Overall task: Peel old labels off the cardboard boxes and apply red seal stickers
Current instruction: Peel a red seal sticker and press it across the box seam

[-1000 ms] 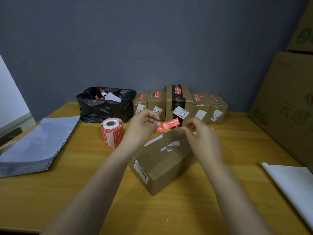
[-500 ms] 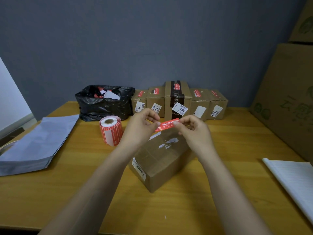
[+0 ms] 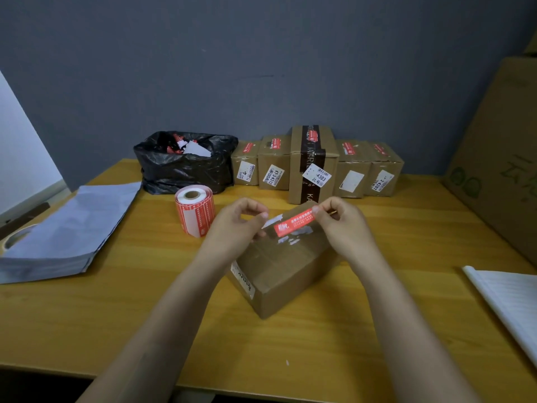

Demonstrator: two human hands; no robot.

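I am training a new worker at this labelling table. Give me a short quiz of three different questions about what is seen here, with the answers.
1. True or false: the sticker roll stands to the right of the nearest box.
2. How many boxes form the back row? A three, B five, C seven.
3. Short answer: what does the right hand pinch?
Key: 1 false, it stands to the left. 2 B. 3 the red seal sticker.
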